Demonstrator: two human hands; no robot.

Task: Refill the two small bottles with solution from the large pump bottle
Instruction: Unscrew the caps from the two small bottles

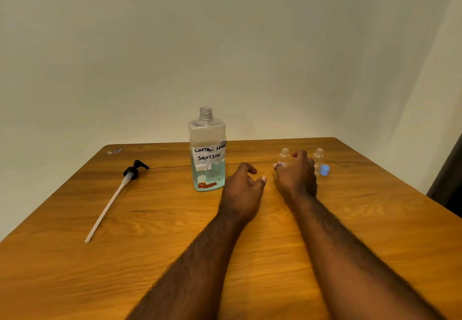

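Fingers (250, 168) loosely curled, right ones maybe touching small bottle (283, 158); label (208, 153) "CONTACT LENS SOLUTION".

Small bottles (284, 154) partly behind right hand (297, 172), labels (282, 163) illegibly tiny.

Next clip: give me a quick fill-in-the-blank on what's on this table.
1. The pump lies on the table, to the ___ of the large bottle.
2. The large bottle's handwritten label reads "Contact lens ___".
3. The loose cap beside the right-hand small bottle is ___ in colour.
Missing words: left; solution; blue.
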